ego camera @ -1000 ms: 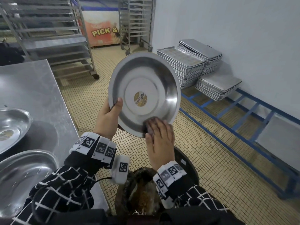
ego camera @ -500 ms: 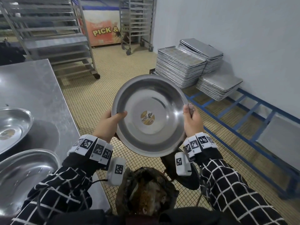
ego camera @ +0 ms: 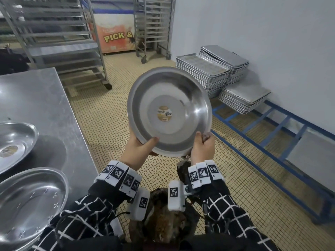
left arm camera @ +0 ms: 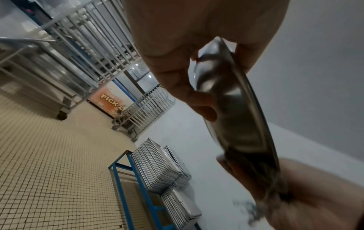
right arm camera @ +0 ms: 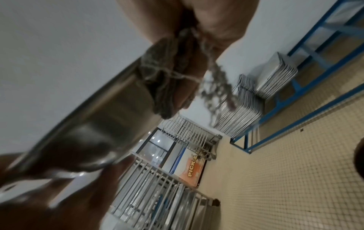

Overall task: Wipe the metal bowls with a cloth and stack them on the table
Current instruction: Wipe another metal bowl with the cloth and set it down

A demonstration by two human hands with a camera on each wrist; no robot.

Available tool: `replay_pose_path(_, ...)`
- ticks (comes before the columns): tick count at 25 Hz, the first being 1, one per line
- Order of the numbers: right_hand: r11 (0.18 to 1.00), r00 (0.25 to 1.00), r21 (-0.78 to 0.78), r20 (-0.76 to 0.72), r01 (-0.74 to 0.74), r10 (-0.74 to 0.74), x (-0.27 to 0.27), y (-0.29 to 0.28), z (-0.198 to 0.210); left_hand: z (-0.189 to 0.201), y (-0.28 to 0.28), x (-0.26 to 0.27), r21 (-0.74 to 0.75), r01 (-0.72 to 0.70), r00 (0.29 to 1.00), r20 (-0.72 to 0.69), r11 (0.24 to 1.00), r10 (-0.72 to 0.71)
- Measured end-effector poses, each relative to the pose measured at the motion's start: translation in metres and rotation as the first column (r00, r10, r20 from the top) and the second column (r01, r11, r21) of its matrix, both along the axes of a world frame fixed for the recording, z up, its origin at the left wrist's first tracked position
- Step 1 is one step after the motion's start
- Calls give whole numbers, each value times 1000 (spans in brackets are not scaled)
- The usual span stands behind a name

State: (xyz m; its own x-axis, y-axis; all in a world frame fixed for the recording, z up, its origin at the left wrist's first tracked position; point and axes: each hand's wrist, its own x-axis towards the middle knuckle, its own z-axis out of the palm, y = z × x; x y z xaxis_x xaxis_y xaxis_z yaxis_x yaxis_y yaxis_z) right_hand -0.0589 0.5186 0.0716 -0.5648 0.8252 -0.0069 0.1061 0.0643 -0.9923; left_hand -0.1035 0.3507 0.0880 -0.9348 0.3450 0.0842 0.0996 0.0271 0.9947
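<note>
1. Closest to the camera are two sleeves in black with white lines, and white bands with black square marks sit on both wrists
2. The left hand (ego camera: 140,149) holds the low left edge of the metal bowl (ego camera: 169,111). The thumb is curled over the rim on the inside and the fingers are bent behind it
3. The right hand (ego camera: 202,148) holds the low right edge of the same bowl. Its thumb is on the inside, and its fingers press a gray cloth (right arm camera: 157,87) against the back of the bowl. Loose threads hang from the cloth
4. The bowl is up in the air in front of the person, over the floor and not on the table. It is tipped so the inside faces the camera, and a round sticker (ego camera: 164,113) sits in the middle
5. To the left is a shiny metal table (ego camera: 41,98). Two more bowls (ego camera: 27,201) lie on it side by side, near its close edge, not stacked
6. Farther off on the right, piles of flat metal trays (ego camera: 213,73) sit on a blue frame (ego camera: 272,124) by the white wall
7. Far back stand tall metal racks (ego camera: 54,38) on wheels and an orange sign (ego camera: 116,36) with the words "PICK &"
</note>
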Motion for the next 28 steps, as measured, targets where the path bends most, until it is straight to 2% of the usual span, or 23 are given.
replay_pose_path(3, 992, 992, -4, -11, -125, 125, 2, -8, 4, 2, -3, -4, 84, -122, 989, 91, 989, 114)
replay_pose_path(7, 959, 953, 12, 117, -282, 279, 10, -11, -7, 9, -12, -13, 81, -275, 960, 81, 958, 268)
replay_pose_path(9, 965, 958, 51, 147, -257, 247, 14, -18, -17, 13, -16, -14, 74, -320, 947, 61, 945, 316)
replay_pose_path(13, 973, 993, 200, 31, -117, 113, 14, -30, -26, 17, -19, -13, 27, -371, 929, 17, 928, 371)
replay_pose_path(16, 922, 985, 366, -58, -130, 162, 8, -33, -21, 18, -17, -9, 1, -367, 930, -30, 930, 366)
replay_pose_path(18, 855, 963, 472, -40, -216, 265, 1, -36, -20, 21, -16, -5, -3, -346, 938, -18, 938, 346)
replay_pose_path(20, 758, 923, 558, 41, -338, 382, -5, -43, -18, 22, -13, -1, -5, -323, 946, -17, 946, 323)
replay_pose_path(21, 681, 888, 608, 95, -409, 449, -6, -48, -18, 24, -12, 1, 3, -312, 950, -28, 950, 311)
replay_pose_path(24, 379, 756, 733, 275, -565, 595, -3, -58, -19, 29, -9, 0, 68, -277, 958, -61, 958, 281)
replay_pose_path(26, 237, 734, 772, 391, -590, 554, -1, -51, -21, 31, -10, -1, 78, -280, 955, -76, 957, 286)
replay_pose_path(28, 168, 760, 767, 532, -620, 374, -3, -33, -24, 31, -14, -3, 92, -293, 951, -76, 951, 301)
